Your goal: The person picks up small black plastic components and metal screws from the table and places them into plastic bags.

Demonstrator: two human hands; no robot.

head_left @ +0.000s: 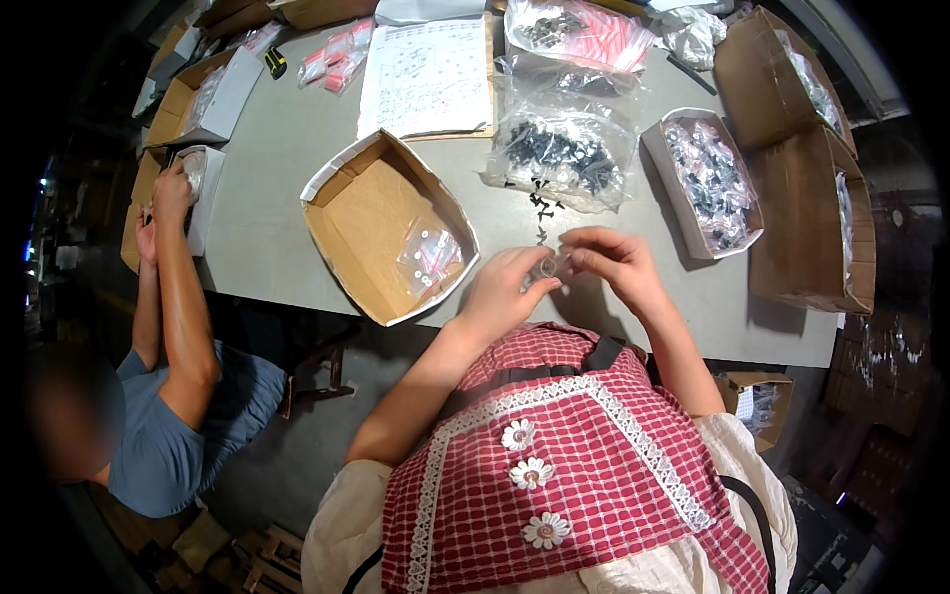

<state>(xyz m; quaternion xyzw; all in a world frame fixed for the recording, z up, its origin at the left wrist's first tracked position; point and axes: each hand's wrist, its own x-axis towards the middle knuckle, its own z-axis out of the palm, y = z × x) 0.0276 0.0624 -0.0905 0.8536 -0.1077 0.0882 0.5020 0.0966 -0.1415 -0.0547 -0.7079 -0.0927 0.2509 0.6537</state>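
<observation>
Near the table's front edge, my left hand (507,285) is closed on a small clear plastic bag (548,267). My right hand (616,261) pinches at the bag's right side with thumb and fingertips. What the bag holds is too small to make out. Just beyond my hands, several small black parts (541,203) lie loose on the table, trailing from a large clear bag (559,153) full of black parts. To the left of my left hand stands an open cardboard box (341,223) with a few small filled bags (431,259) in its near corner.
A long white box (683,188) of filled bags stands at the right, beside tall cardboard boxes (792,198). Farther back lie a written sheet (426,84) and red-edged bags (609,35). At the left, a co-worker's hands (166,203) reach into a box.
</observation>
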